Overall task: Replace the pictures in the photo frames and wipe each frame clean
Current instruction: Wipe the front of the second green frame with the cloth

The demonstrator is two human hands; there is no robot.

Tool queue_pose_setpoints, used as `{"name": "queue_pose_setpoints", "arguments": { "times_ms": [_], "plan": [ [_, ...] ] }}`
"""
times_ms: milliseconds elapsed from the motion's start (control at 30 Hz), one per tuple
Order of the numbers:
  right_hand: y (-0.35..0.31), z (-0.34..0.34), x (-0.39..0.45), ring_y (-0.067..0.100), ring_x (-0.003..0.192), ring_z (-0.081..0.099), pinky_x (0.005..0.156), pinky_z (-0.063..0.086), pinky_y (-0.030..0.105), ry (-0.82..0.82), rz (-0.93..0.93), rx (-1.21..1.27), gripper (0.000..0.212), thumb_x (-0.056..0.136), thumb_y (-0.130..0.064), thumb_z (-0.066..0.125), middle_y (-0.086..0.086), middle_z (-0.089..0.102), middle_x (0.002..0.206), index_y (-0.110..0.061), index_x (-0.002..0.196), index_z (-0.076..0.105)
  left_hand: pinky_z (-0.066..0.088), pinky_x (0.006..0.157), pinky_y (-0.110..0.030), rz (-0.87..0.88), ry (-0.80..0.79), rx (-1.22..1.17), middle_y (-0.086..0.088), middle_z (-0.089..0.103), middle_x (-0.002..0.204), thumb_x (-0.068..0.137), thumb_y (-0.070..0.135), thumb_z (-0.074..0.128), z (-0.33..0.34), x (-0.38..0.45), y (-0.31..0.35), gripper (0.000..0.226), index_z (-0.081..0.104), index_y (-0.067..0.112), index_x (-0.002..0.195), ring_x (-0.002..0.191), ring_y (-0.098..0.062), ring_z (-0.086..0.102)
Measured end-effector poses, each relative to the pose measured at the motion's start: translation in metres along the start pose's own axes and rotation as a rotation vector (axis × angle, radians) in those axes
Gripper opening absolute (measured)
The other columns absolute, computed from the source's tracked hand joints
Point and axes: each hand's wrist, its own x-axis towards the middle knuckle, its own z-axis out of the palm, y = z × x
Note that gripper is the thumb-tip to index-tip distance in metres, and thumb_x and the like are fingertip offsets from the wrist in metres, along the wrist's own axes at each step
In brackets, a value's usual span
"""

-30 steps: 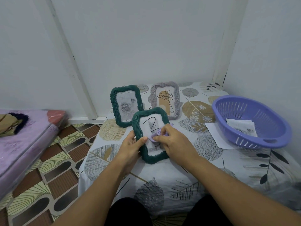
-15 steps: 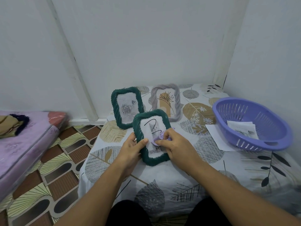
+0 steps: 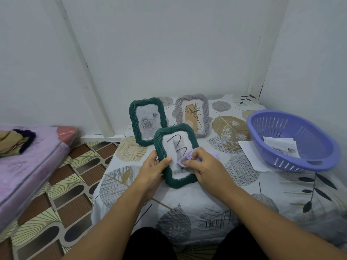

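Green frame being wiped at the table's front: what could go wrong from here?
1. The left hand holds the green frame only by its left edge; pressure from the lilac cloth in the right hand might twist it out of that grip.
2. The rose frame and grey frame stand close behind; a push could topple them.

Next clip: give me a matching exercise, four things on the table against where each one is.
Things:
1. front green frame
2. grey frame
3. lilac cloth
4. loose prints

Places:
A. inside the purple basket
B. standing at the back, right of the rear green frame
C. gripped at its edge by the left hand
D. pinched in the right hand against the glass

Pairs: 1-C, 2-B, 3-D, 4-A
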Motion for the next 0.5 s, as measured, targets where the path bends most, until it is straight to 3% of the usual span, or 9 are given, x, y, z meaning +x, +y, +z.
{"name": "queue_pose_setpoints", "arguments": {
  "times_ms": [267,500],
  "plan": [
    [0.004,0.003,-0.006,0.022,0.078,0.052,0.052,0.052,0.042,-0.003,-0.004,-0.023,0.018,0.098,-0.023,0.065,-0.002,0.047,0.097,-0.022,0.112,0.077,0.058,0.097,-0.051,0.007,-0.014,-0.001,-0.015,0.074,0.124,0.104,0.004,0.056,0.002,-0.002,0.002,0.035,0.055,0.016,0.136,0.115,-0.033,0.071],
    [0.004,0.002,0.000,0.022,0.076,0.053,0.051,0.052,0.040,0.005,-0.023,-0.020,0.017,0.094,-0.019,0.072,0.000,0.050,0.096,-0.020,0.110,0.078,0.056,0.099,-0.053,0.006,-0.009,-0.005,-0.015,0.074,0.123,0.104,0.003,0.055,0.001,-0.002,0.002,0.034,0.055,0.016,0.135,0.114,-0.034,0.071]
  ]
}}
